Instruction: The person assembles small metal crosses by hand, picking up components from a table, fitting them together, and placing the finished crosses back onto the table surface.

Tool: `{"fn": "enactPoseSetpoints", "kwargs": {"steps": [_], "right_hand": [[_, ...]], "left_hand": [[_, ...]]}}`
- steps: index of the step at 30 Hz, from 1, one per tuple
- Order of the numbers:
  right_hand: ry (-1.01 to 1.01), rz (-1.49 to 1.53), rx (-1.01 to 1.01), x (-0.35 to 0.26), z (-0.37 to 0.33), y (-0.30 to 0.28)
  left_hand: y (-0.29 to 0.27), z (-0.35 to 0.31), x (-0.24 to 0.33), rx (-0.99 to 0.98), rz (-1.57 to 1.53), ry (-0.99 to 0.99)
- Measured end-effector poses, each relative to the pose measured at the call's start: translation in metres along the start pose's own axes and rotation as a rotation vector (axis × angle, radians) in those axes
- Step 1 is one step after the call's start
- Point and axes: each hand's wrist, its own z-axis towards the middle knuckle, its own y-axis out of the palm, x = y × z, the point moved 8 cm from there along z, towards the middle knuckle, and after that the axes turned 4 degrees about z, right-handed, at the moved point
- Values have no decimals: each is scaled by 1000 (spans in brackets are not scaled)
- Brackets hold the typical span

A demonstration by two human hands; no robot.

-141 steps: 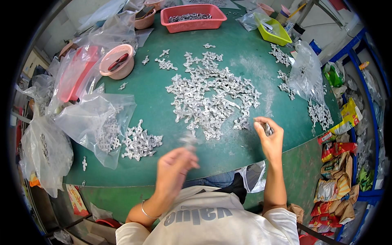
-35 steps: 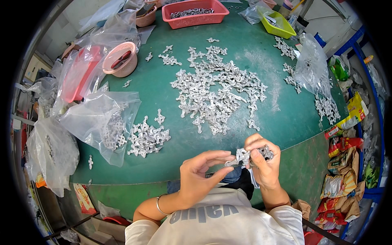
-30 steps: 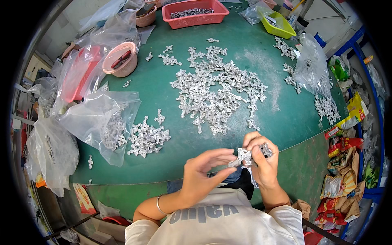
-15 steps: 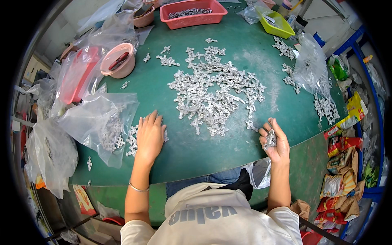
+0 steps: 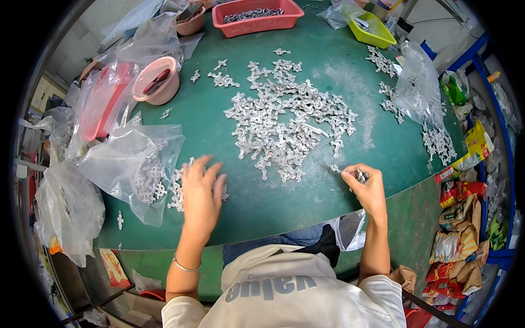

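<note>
A loose pile of small silver-grey, cross-shaped metal castings (image 5: 290, 126) lies on the green table. At the pile's lower right, my right hand (image 5: 369, 188) is closed on several castings, some showing between the curled fingers. One more casting (image 5: 332, 168) sticks out from the thumb and fingertips toward the pile. My left hand (image 5: 200, 191) is slightly blurred, its fingers spread and nothing visible in them. It hovers over or rests beside a smaller group of castings (image 5: 176, 191), partly covering them; contact cannot be made out.
A clear plastic bag (image 5: 134, 164) with castings lies left of my left hand. Beyond it stands a pink bowl (image 5: 169, 90) with a red-handled tool. A red tray (image 5: 260, 27) of metal parts and a yellow-green basket (image 5: 372, 38) sit far back. Another bag (image 5: 416, 82) lies right.
My left hand has lifted slightly and its fingers have spread. My right hand has turned toward the pile, and a casting now projects from its fingertips.
</note>
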Motion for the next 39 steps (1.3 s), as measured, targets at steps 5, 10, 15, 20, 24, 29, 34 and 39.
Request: {"fn": "enactPoseSetpoints", "kwargs": {"steps": [5, 10, 15, 20, 24, 29, 34, 39], "right_hand": [[-112, 225, -121, -34, -30, 25], [-472, 66, -155, -85, -61, 37], [-616, 24, -116, -99, -73, 32], [-701, 9, -127, -106, -79, 33], [-656, 45, -129, -105, -79, 32], [-612, 88, -138, -103, -77, 33], [-438, 237, -178, -90, -72, 35], [-72, 656, -318, -53, -66, 52]], "left_hand": [[17, -8, 58, -275, -795, -52], [31, -19, 92, -380, -1416, -204], [19, -18, 96, -366, -1470, -159], [17, -19, 95, -348, -1502, -149], [20, -21, 93, -347, -1566, -186], [24, -23, 92, -347, -1653, -232], [25, -24, 93, -365, -1691, -296], [31, -29, 88, -394, -1589, -368]]}}
